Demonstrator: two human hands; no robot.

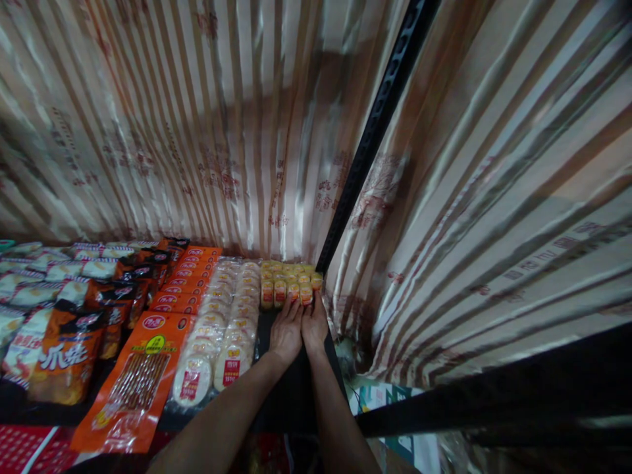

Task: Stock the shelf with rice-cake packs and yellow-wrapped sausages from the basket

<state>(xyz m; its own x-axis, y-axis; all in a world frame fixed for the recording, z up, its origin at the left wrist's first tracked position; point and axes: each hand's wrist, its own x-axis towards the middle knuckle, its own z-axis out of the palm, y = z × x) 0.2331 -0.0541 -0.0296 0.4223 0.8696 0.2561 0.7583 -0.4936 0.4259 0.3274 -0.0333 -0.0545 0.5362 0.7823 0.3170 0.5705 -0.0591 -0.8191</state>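
Both my hands reach side by side to the far right corner of a dark shelf [284, 401]. A block of small yellow wrapped snack packets [280, 289] stands there in rows, with red labels on the front ones. My left hand [286, 334] has its fingers closed at the near faces of the front packets. Beside it, my right hand [315, 324] is closed against a front packet [305, 293] at the right end. The two hands touch or nearly touch, and the fingertips are partly hidden against the packets.
Left of the yellow packets lie rows of clear-wrapped round rice crackers [232, 368], orange snack-stick packs [143, 375] and orange-black snack bags [74, 359]. A black metal upright [368, 151] rises at the corner. Striped plastic sheeting [237, 118] hangs behind and to the right.
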